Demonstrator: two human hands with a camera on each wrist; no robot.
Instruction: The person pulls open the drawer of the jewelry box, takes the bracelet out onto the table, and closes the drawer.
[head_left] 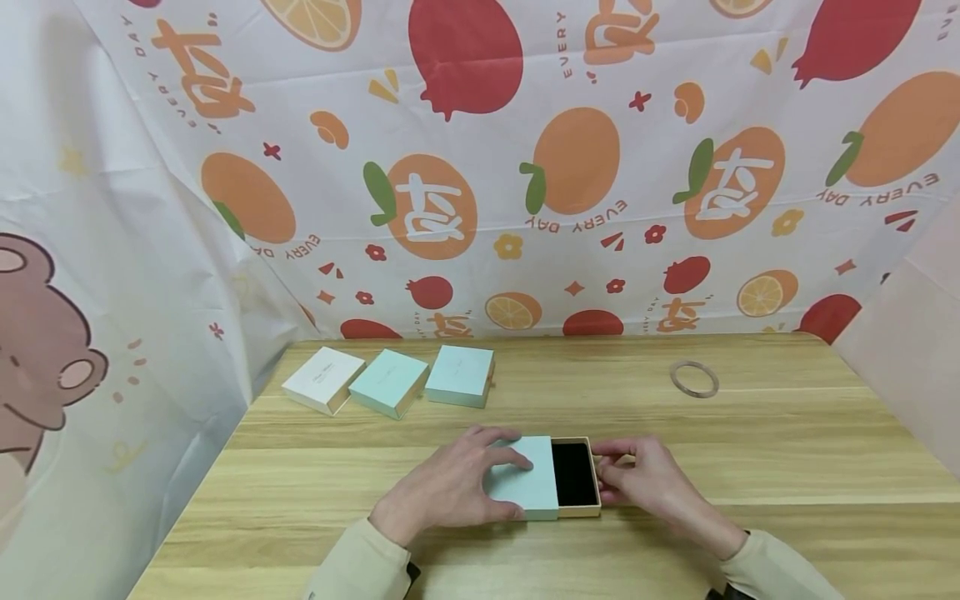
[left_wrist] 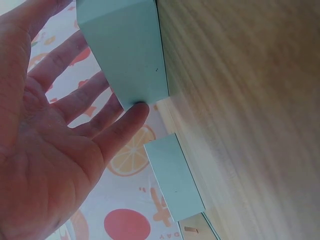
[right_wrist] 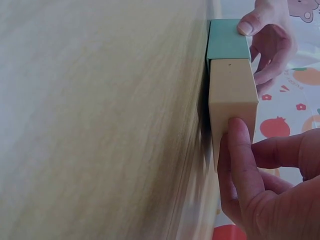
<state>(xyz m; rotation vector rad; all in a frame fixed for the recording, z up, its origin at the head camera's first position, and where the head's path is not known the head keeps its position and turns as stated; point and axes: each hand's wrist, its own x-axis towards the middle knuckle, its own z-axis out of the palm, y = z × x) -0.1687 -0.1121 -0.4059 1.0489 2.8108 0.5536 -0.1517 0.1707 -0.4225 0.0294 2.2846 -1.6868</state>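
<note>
Hands [head_left: 450,487] [head_left: 648,483] grip unmarked box [head_left: 525,487]; backdrop [head_left: 592,218] reads "EVERY DAY".

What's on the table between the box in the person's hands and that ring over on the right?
Nothing: in the head view, only bare wooden table lies between the half-open mint box and the ring.
</note>
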